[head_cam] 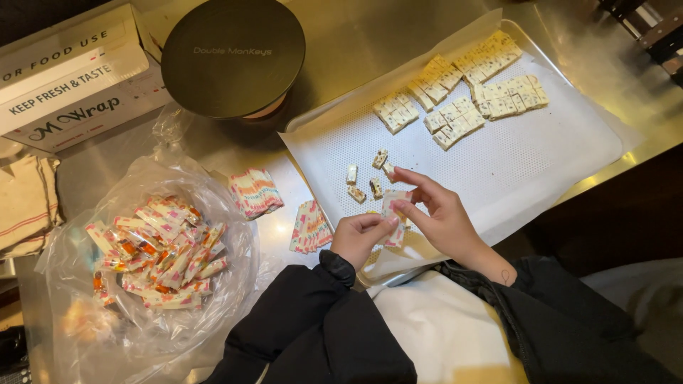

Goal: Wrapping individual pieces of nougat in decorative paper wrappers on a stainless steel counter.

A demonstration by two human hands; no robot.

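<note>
My left hand (pixel 359 238) and my right hand (pixel 437 213) meet at the near corner of a metal tray (pixel 605 107) lined with a white perforated mat. Together they pinch a small candy piece in a pale printed wrapper (pixel 392 206). My right fingers fold the wrapper's top; my left fingers grip its lower end. Several loose cream candy pieces (pixel 370 181) lie on the mat just beyond my fingers. Rows of cut candy bars (pixel 462 92) sit at the tray's far end.
A clear bag over a bowl (pixel 160 249) holds several wrapped candies at the left. Two stacks of flat wrappers (pixel 255 192) (pixel 310 227) lie between bowl and tray. A round dark lid (pixel 233 53), a white cardboard box (pixel 67 75) and folded cloth (pixel 25 206) stand behind.
</note>
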